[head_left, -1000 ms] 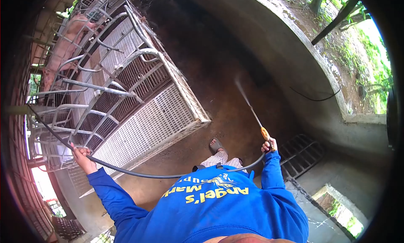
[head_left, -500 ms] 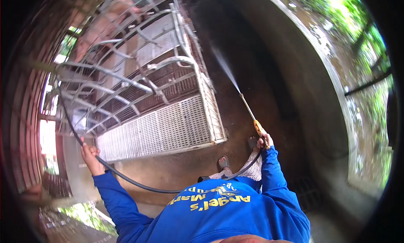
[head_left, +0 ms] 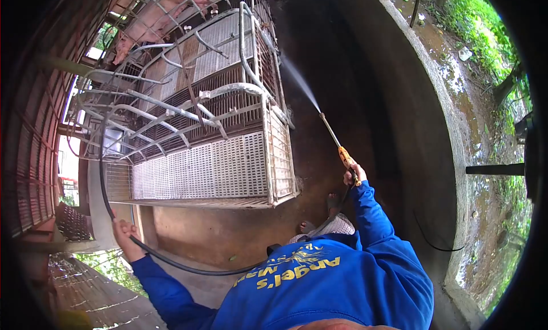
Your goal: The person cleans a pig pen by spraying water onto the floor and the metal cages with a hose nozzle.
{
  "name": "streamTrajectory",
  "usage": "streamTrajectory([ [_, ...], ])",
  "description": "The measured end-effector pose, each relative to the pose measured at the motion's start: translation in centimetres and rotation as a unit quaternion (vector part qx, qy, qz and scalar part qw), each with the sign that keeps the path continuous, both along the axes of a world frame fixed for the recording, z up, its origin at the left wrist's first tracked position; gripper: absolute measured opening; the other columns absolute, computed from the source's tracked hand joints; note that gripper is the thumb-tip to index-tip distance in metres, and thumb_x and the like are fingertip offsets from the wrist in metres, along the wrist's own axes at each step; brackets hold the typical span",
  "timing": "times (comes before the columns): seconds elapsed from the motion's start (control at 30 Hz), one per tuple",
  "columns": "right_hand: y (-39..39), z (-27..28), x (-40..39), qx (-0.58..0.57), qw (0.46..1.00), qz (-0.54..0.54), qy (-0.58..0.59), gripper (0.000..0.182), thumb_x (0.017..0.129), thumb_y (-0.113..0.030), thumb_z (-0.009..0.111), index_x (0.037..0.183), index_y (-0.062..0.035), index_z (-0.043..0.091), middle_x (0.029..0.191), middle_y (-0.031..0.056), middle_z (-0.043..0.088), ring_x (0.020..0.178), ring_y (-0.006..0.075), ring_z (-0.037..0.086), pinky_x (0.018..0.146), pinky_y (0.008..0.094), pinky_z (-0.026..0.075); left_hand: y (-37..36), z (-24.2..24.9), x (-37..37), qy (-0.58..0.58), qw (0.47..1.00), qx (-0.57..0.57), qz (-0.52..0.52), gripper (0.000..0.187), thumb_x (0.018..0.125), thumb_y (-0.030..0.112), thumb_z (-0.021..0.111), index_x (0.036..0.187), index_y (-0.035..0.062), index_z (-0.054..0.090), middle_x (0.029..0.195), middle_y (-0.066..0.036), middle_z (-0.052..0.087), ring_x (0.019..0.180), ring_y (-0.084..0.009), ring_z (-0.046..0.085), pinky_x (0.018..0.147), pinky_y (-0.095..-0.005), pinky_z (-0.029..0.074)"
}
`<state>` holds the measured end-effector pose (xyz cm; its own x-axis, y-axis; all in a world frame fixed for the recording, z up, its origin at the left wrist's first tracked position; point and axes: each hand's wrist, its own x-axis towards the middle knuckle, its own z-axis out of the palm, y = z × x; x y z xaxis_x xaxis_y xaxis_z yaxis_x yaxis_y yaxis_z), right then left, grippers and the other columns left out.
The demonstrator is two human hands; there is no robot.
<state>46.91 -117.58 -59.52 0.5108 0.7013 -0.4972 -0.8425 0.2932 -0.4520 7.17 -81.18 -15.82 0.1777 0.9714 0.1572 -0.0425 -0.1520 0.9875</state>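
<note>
My right hand (head_left: 354, 175) grips the orange handle of a spray lance (head_left: 334, 140). Its metal tip points up and left, and a jet of water (head_left: 297, 81) shoots toward the raised metal farrowing crate (head_left: 217, 119). My left hand (head_left: 124, 230) is closed around the black hose (head_left: 171, 261), which loops from it across my blue sweatshirt toward the lance and also runs up along the crate's left side. My sandalled feet (head_left: 319, 216) stand on the wet concrete floor.
A pig (head_left: 165, 16) lies in the crate's far end behind curved steel bars. White slatted panels (head_left: 200, 170) form the crate floor. A curved concrete wall (head_left: 422, 130) borders the right, with muddy ground and plants beyond. A brick wall runs at the left.
The view has swung: the crate now appears more upright and nearer. My left hand dropped lower with the hose. The lance rose slightly and its jet now strikes the crate's upper corner.
</note>
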Motion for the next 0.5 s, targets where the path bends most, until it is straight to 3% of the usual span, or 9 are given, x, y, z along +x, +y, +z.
streamTrajectory([
  [0.17,0.7,1.5,-0.3,0.019,0.999,-0.029,0.0,0.026,0.077,-0.028,0.04,0.099,-0.0132,0.045,0.041,0.0013,0.036,0.031,0.0145,0.031,0.036,0.0292,0.028,-1.2,2.6,0.8,0.033,0.999,0.004,-0.001,0.034,0.089,0.023,0.041,0.119,0.0068,0.041,0.055,0.007,0.029,0.045,0.0001,0.027,0.047,-0.0166,0.03],
  [0.3,0.9,1.0,-1.2,0.028,0.999,-0.025,0.029,0.024,0.077,-0.028,0.04,0.095,-0.0125,0.046,0.041,0.0008,0.036,0.032,0.0147,0.032,0.038,0.0297,0.029,-1.0,4.2,-0.3,0.059,0.998,0.021,-0.019,0.035,0.089,0.023,0.041,0.119,0.0067,0.041,0.056,0.007,0.029,0.046,-0.0004,0.026,0.045,-0.0161,0.029],
  [0.43,1.4,1.1,-2.4,0.05,0.996,-0.028,0.064,0.017,0.078,-0.029,0.039,0.083,-0.0132,0.043,0.041,0.0003,0.036,0.032,0.0145,0.031,0.038,0.0299,0.028,0.3,7.8,-1.9,0.048,0.998,0.051,-0.003,0.039,0.088,0.025,0.043,0.122,0.0062,0.039,0.056,0.007,0.028,0.045,-0.0003,0.026,0.045,-0.0146,0.029],
  [0.5,1.9,1.5,-2.9,0.061,0.994,-0.026,0.084,0.015,0.078,-0.029,0.038,0.077,-0.0145,0.04,0.041,0.0004,0.036,0.033,0.0148,0.03,0.038,0.0295,0.027,0.6,9.6,-2.2,0.036,0.998,0.034,-0.046,0.04,0.088,0.024,0.044,0.123,0.0057,0.037,0.056,0.007,0.029,0.044,0.0003,0.027,0.044,-0.015,0.03],
])
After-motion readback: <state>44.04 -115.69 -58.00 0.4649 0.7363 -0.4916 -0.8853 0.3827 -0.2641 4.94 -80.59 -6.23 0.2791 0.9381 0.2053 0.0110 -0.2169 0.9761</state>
